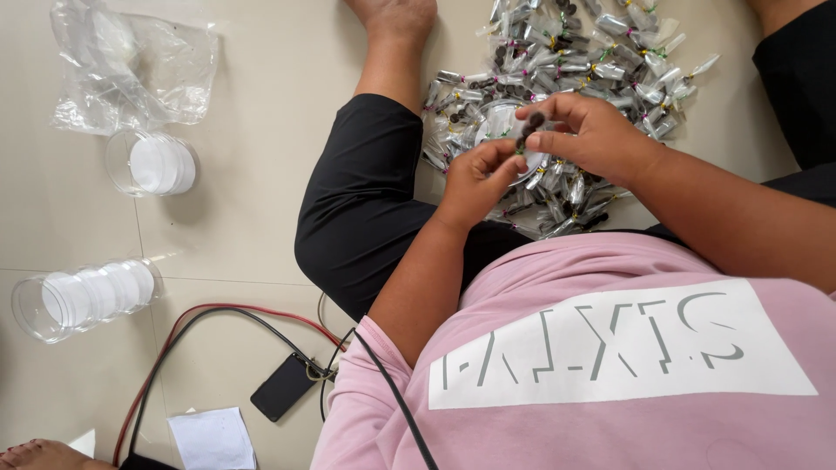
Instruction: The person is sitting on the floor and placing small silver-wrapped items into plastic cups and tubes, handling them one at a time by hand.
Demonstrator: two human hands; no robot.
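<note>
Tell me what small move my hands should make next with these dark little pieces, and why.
Probably slip the dark pieces pinched in your right hand into the small clear packet your left hand holds just below them. The pieces sit right above it, and the pile of filled, tied packets beyond suggests that.

Wearing a pink short-sleeved shirt (557, 409) bearing a white printed panel (623, 344), black knee-length trousers (366, 200), feet going bare.

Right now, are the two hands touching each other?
Cannot tell. In the head view the left hand and right hand meet fingertips around small dark pieces, hiding any contact.
</note>
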